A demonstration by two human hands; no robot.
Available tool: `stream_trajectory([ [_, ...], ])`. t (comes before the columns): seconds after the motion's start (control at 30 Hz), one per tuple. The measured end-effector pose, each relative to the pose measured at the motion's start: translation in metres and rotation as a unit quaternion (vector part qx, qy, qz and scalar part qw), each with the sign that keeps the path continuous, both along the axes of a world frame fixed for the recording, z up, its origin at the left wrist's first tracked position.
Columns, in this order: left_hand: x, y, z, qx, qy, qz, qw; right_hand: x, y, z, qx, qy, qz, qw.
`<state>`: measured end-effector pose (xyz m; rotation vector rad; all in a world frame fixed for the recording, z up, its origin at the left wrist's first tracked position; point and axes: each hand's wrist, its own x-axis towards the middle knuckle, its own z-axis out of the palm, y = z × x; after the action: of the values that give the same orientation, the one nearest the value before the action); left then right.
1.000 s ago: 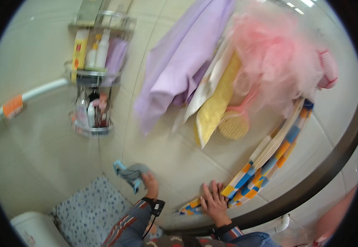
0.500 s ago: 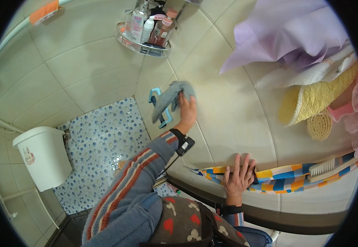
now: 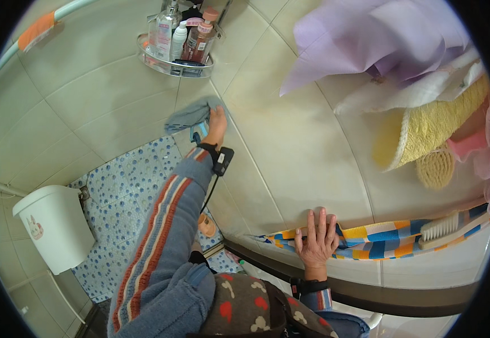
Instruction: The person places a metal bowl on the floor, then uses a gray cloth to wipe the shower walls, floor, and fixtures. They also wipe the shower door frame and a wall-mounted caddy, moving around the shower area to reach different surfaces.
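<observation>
A grey-blue cloth (image 3: 191, 116) is bunched under the fingers of my left hand (image 3: 216, 125), which presses it to the tiled wall near the corner, below a shelf. Partly covered by the cloth and hand, a light-blue plastic holder (image 3: 198, 133) is fixed low on the wall. My right hand (image 3: 316, 243) lies flat with fingers spread, on the wall at a strip of checked yellow, blue and orange fabric (image 3: 380, 241). A pale-bristled brush (image 3: 440, 228) rests along that fabric.
Bottles (image 3: 180, 39) crowd a corner shelf (image 3: 177, 70). Lilac fabric (image 3: 363, 45), a yellow cloth (image 3: 436, 129) and a round woven scrubber (image 3: 435, 167) hang at right. A white bin (image 3: 59, 225) stands on the blue-dotted floor (image 3: 126, 214); an orange slipper (image 3: 206, 225) shows below my arm.
My left hand has moved left with the cloth, toward the corner, and now covers part of the blue holder. The right hand keeps its place on the wall. The view has shifted slightly.
</observation>
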<state>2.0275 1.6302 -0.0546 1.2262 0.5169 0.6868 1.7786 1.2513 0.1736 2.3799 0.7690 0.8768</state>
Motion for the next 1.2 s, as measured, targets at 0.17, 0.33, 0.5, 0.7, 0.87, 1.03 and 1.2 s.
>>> stream_trajectory([
  [0.17, -0.067, -0.102, 0.075, 0.057, -0.034, 0.006, 0.998, 0.0, 0.004, 0.001, 0.003, -0.002, 0.0, 1.0],
  [0.33, -0.078, -0.096, 0.161, 0.271, -0.108, -0.03, 0.956, -0.002, 0.005, 0.003, 0.007, 0.022, -0.001, 1.0],
  [0.5, -0.051, -0.07, 0.143, 0.157, -0.128, 0.014, 0.979, -0.001, 0.002, 0.004, 0.016, 0.028, 0.022, 0.999],
  [0.7, -0.081, -0.105, 0.055, 0.12, -0.1, -0.017, 0.988, 0.001, -0.001, 0.003, 0.026, 0.036, 0.043, 0.998],
  [0.87, -0.173, -0.218, 0.017, 0.095, 0.003, -0.096, 0.991, 0.0, -0.001, 0.003, 0.028, 0.04, 0.053, 0.997],
  [1.03, -0.23, -0.265, -0.016, -0.165, 0.106, -0.265, 0.944, 0.0, 0.0, 0.007, 0.039, 0.057, 0.067, 0.995],
  [1.2, -0.185, -0.235, -0.04, -0.379, 0.185, -0.141, 0.895, 0.001, -0.002, 0.011, 0.031, 0.058, 0.087, 0.994],
])
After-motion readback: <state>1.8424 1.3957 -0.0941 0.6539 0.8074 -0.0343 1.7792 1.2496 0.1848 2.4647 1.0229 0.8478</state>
